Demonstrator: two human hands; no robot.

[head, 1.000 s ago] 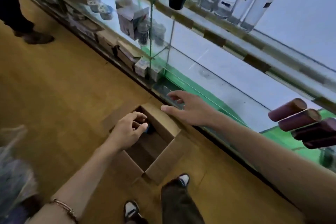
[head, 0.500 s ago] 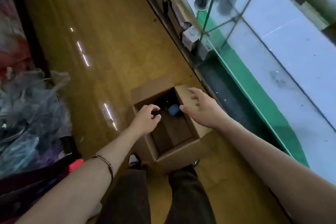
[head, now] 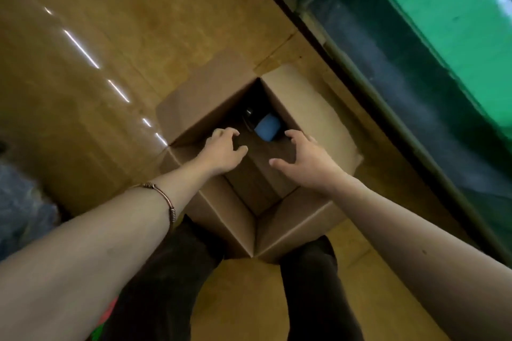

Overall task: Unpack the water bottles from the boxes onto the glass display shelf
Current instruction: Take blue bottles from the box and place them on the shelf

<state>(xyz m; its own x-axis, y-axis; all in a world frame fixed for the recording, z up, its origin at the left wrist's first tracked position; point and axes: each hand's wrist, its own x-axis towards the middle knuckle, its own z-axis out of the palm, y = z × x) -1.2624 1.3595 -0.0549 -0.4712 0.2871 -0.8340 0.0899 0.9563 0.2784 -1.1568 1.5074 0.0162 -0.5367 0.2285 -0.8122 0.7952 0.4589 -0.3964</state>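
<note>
Standing open on the wooden floor [head: 116, 22] at frame centre, the cardboard box [head: 302, 108] shows a dark bottle with a pale blue cap [head: 266, 127] deep in its far corner. Over the opening, the left hand [head: 224, 151] hovers with fingers curled, gripping nothing. The right hand [head: 307, 159] spreads wide beside it, also empty.

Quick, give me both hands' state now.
Left hand: fingers loosely curled over the open box, holding nothing.
Right hand: open, fingers spread, holding nothing.
</note>
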